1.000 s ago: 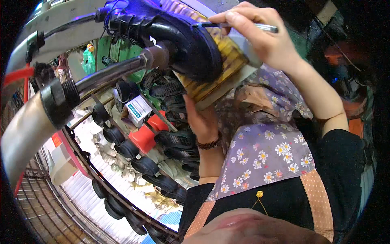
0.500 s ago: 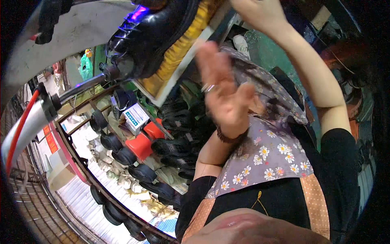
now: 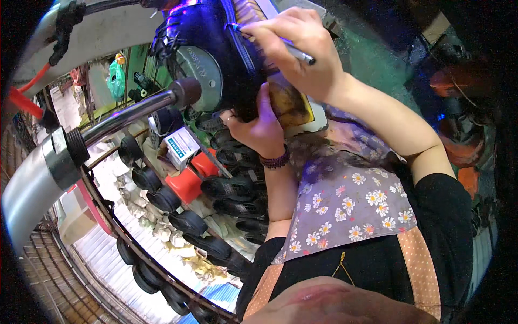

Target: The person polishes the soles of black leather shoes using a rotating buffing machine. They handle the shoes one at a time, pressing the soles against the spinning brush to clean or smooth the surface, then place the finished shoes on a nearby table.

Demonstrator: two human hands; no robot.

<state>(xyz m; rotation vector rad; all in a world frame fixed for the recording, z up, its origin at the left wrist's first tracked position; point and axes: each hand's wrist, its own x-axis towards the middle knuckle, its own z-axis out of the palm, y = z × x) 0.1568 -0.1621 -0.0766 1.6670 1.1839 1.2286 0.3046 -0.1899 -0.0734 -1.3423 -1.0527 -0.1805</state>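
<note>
At the top of the head view is a shiny black lace-up shoe (image 3: 208,24), its far end cut off by the picture's edge. A grey-green plate with a small hole (image 3: 200,81) shows at its near end. My left hand (image 3: 259,129) grips the shoe at this end, thumb up along the side; some fingers are hidden beneath. My right hand (image 3: 307,51) pinches a slim silver pen-like tool (image 3: 299,53). Its tip meets the shoe's upper beside a pale seam line. Below the shoe lies a yellow-stained pad with a white edge (image 3: 294,102).
A metal arm with a dark round knob (image 3: 186,92) reaches in from the left, close to the shoe. Racks hold several black shoes or soles (image 3: 189,227). Beside them are a white box (image 3: 181,148) and a red container (image 3: 183,183). A flowered apron (image 3: 350,200) covers my lap.
My left hand, raised and spread before, now grips the shoe. My right hand has come down and left from the upper edge, with the pen-like tool at the shoe.
</note>
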